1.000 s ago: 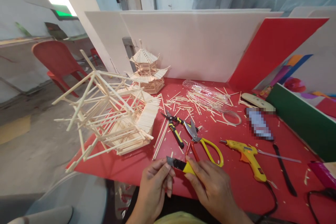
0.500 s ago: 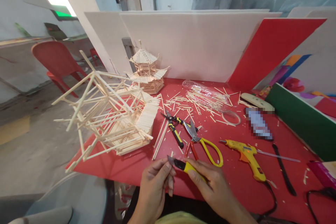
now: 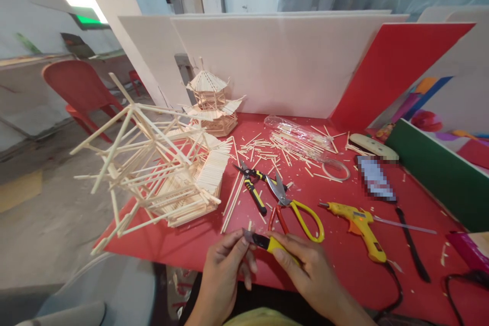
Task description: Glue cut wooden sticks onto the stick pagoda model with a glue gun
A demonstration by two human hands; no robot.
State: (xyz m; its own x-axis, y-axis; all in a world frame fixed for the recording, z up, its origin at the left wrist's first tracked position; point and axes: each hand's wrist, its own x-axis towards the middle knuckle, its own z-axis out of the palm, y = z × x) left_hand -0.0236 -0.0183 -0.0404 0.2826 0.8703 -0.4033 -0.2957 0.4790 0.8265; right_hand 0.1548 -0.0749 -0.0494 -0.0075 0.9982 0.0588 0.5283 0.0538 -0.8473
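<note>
My right hand (image 3: pixel 305 265) is wrapped round the yellow handle of a craft knife (image 3: pixel 277 247), whose dark blade end points left. The blade tip touches or lies right by the fingertips of my left hand (image 3: pixel 229 265). Those fingers are pinched together, and what they hold, if anything, is too small to name. Both hands are over the front edge of the red table (image 3: pixel 183 254). Just beyond them lie yellow-and-black pliers (image 3: pixel 254 194) and scissors (image 3: pixel 307 219) with one red and one yellow handle. A short pale stick piece (image 3: pixel 249 225) shows near the blade.
A large stick-built frame (image 3: pixel 160 173) occupies the table's left, with a small pagoda model (image 3: pixel 212 104) behind. Loose sticks (image 3: pixel 262 150) lie mid-table. At right are a yellow glue gun (image 3: pixel 359 224) with its cable, a pixelated object (image 3: pixel 376 178) and a green board (image 3: pixel 439 175).
The lower fingers of my left hand have spread slightly. Both hands keep nearly the same places, and the view has shifted a little.
</note>
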